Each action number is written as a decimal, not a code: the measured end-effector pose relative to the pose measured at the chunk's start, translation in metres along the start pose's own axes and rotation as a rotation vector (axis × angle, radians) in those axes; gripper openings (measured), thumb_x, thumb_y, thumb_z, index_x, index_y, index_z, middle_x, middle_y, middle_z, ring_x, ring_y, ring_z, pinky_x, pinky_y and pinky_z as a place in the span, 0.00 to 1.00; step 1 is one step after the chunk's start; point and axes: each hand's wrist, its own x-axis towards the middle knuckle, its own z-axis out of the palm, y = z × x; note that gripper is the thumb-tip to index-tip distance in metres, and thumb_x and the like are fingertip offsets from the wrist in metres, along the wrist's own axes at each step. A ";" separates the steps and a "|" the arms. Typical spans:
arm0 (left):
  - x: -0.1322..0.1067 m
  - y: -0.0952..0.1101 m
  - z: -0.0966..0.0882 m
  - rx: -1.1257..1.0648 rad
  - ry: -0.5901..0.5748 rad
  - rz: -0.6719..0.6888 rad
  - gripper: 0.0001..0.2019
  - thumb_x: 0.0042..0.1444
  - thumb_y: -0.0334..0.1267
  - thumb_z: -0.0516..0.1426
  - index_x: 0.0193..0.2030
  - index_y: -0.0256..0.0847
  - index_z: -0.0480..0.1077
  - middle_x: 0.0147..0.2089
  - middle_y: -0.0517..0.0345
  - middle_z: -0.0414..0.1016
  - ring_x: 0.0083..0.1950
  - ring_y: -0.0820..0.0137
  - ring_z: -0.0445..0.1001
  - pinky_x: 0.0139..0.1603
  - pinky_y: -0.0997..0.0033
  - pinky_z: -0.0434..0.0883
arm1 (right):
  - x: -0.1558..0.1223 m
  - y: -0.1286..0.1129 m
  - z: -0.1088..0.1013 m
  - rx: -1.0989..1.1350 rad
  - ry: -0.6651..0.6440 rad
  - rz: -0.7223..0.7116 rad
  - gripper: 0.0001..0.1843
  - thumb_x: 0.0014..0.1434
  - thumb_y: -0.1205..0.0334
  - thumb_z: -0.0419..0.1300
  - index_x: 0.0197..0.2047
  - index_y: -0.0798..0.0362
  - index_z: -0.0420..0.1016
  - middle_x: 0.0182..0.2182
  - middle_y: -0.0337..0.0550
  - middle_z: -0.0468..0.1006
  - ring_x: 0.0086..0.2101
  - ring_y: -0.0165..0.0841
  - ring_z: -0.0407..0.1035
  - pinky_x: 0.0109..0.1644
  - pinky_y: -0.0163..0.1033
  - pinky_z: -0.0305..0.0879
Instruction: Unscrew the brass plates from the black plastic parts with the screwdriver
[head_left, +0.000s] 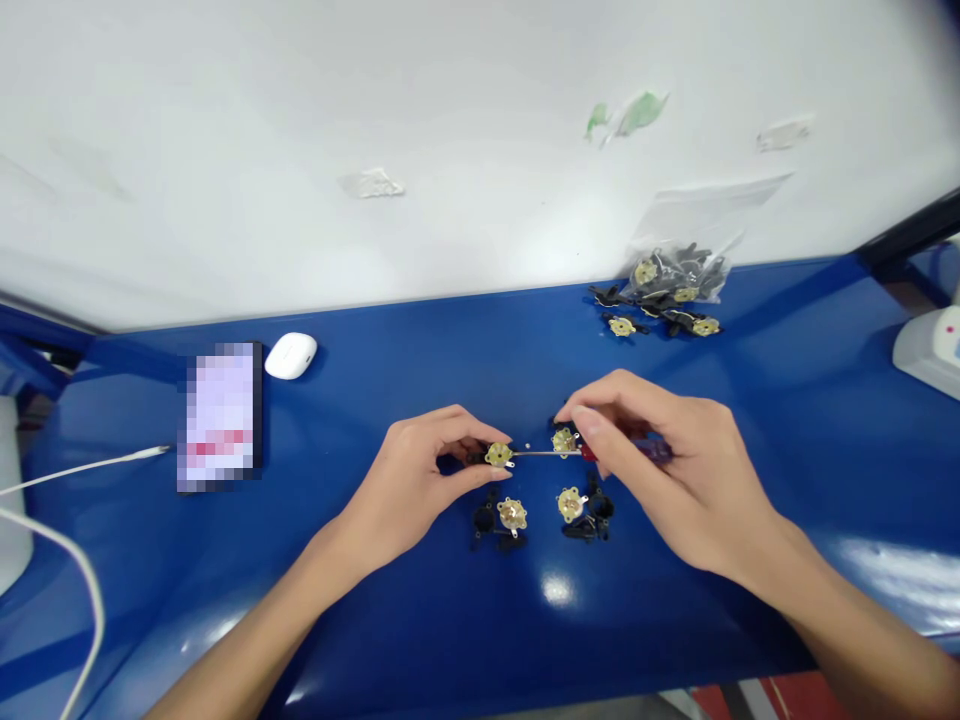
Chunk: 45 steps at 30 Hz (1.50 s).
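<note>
The left hand [405, 485] is almost closed, thumb and fingers pinching a small black part with a brass-coloured disc [498, 455], the disc's flat face turned up and a small tab at its lower right; the right hand [697, 470] is curled around the handle of a screwdriver [546, 454], whose long axis runs nearly level across the view, shaft pointing left, its tip at the disc's right edge; whether they touch cannot be told.

Just beside the right fingertips lies another disc [565, 441]; nearer the wearer, two more discs [512, 514] rest by black housings [484, 518] on the blue table [420, 620]; farther off, at the wall, a clear bag [679, 215] holds similar parts, with others before it; at left lie a white case [291, 356] and a phone [223, 400], its pixelated screen unreadable.
</note>
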 end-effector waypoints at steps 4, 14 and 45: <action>-0.001 0.001 0.001 0.012 0.004 0.004 0.08 0.67 0.39 0.73 0.51 0.48 0.88 0.45 0.57 0.85 0.43 0.65 0.83 0.47 0.65 0.81 | 0.000 0.000 0.004 -0.020 0.069 0.008 0.07 0.79 0.62 0.60 0.55 0.43 0.78 0.29 0.32 0.75 0.26 0.29 0.68 0.31 0.38 0.64; -0.001 0.002 0.001 0.050 0.023 0.023 0.08 0.66 0.38 0.73 0.51 0.50 0.88 0.46 0.60 0.85 0.43 0.67 0.83 0.44 0.68 0.77 | 0.003 -0.001 0.000 -0.020 0.012 0.033 0.06 0.81 0.57 0.59 0.54 0.43 0.77 0.26 0.29 0.74 0.25 0.27 0.68 0.30 0.37 0.63; 0.001 0.003 0.001 0.009 0.011 0.015 0.08 0.64 0.37 0.74 0.49 0.48 0.89 0.45 0.57 0.87 0.43 0.65 0.84 0.45 0.68 0.80 | 0.002 -0.001 0.002 0.016 0.032 0.035 0.08 0.74 0.64 0.63 0.54 0.43 0.78 0.33 0.34 0.76 0.28 0.30 0.69 0.28 0.37 0.63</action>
